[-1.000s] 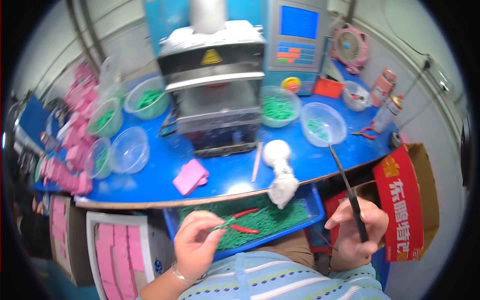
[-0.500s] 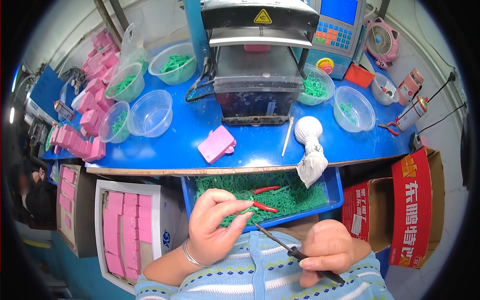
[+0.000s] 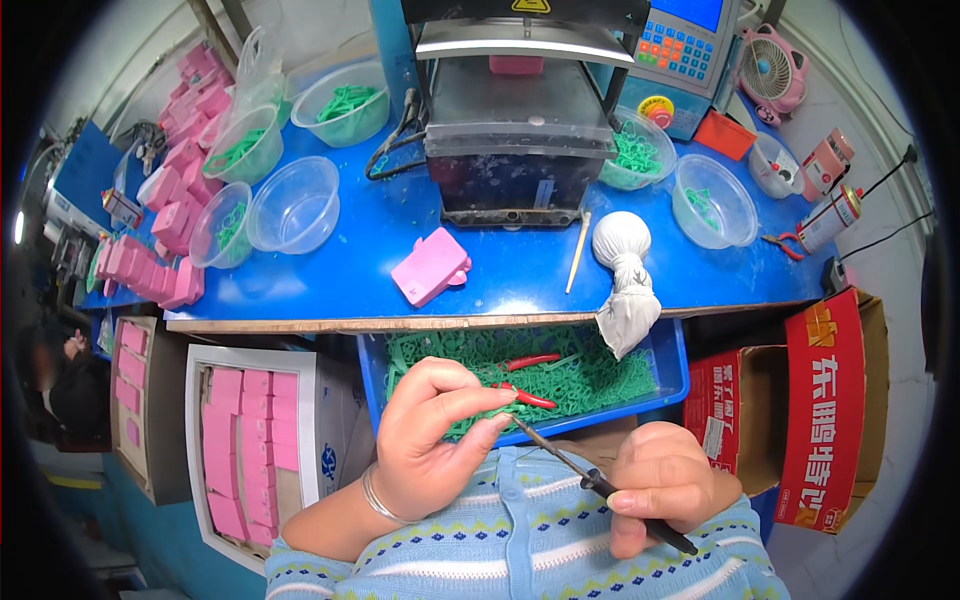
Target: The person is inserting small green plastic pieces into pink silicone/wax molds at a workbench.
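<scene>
My left hand is raised over the blue bin, its thumb and forefinger pinching a small green piece mostly hidden by the fingertips. In my right hand is a black-handled tool with a thin metal shaft; its exact kind is unclear. The shaft points up and left, its tip at the left fingertips, seemingly touching the green piece. Beneath lie many green strips and loops filling the bin, with red-handled pliers on top, partly covered by my left hand.
A press machine stands at the back of the blue table. Around it are a pink block, a wooden stick, a tied white cloth bundle and plastic bowls. Boxes of pink blocks stand left, a red carton right.
The tool has shifted slightly so that its tip now reaches the left fingertips, where before it was a little apart. The view has tilted slightly downward.
</scene>
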Demonstrator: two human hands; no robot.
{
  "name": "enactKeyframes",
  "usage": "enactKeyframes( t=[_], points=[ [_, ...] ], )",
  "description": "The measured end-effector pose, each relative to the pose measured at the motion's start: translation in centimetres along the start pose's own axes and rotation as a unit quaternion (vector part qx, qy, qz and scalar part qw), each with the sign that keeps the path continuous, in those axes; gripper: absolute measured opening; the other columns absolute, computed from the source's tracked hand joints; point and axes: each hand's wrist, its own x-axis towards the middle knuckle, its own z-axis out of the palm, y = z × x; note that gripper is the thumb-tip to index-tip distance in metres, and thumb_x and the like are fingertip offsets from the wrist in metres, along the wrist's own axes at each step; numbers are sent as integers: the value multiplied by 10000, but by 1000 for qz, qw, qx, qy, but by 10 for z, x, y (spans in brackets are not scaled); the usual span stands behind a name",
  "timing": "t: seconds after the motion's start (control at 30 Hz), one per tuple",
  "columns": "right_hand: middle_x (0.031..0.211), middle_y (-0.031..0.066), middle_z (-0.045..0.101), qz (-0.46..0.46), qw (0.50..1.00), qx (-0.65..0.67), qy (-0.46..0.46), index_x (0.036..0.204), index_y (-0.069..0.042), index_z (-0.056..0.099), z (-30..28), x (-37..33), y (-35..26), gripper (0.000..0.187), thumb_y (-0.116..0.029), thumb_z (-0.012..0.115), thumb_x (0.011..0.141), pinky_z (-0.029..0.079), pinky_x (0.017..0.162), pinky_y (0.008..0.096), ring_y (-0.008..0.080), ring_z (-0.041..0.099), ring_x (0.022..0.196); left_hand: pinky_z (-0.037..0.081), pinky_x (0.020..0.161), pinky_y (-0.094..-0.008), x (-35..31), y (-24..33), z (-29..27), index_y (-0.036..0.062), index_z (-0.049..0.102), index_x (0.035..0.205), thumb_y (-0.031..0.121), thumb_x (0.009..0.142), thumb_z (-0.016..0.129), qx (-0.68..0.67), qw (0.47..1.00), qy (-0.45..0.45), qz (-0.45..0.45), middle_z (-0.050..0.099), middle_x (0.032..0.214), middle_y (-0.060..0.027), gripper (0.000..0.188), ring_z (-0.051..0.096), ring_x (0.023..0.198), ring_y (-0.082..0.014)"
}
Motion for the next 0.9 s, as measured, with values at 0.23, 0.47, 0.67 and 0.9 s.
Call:
enactKeyframes(
  t=[0.23,0.47,0.67,0.9],
  points=[
    [709,69,581,4,1000,-17,23,1005,13,530,1,-1,1,313,-215,647,826,368,399,246,148,533,475,445,683,-313,6,-2,-2,22,648,909,-8,664,712,18,999,-15,43,576,901,-95,254,547,781,-218],
    [678,69,572,25,1000,-16,1,1006,4,525,2,1,1,266,-144,622,809,364,399,252,154,525,465,422,705,-318,6,1,-6,25,631,835,42,698,692,68,990,-30,117,624,935,-91,151,528,811,-225],
    [709,76,579,3,999,-20,48,999,1,528,4,-3,0,308,-225,647,827,378,396,252,157,536,473,421,688,-314,6,0,-4,26,633,837,35,697,690,74,991,-22,112,624,918,-81,152,532,781,-213],
    [736,85,587,-50,999,0,17,944,-3,548,-1,-5,3,299,-264,644,835,411,401,249,159,549,484,430,707,-313,5,-3,-1,26,636,850,20,707,678,26,996,-17,84,614,923,-83,149,539,801,-212]
  ],
)
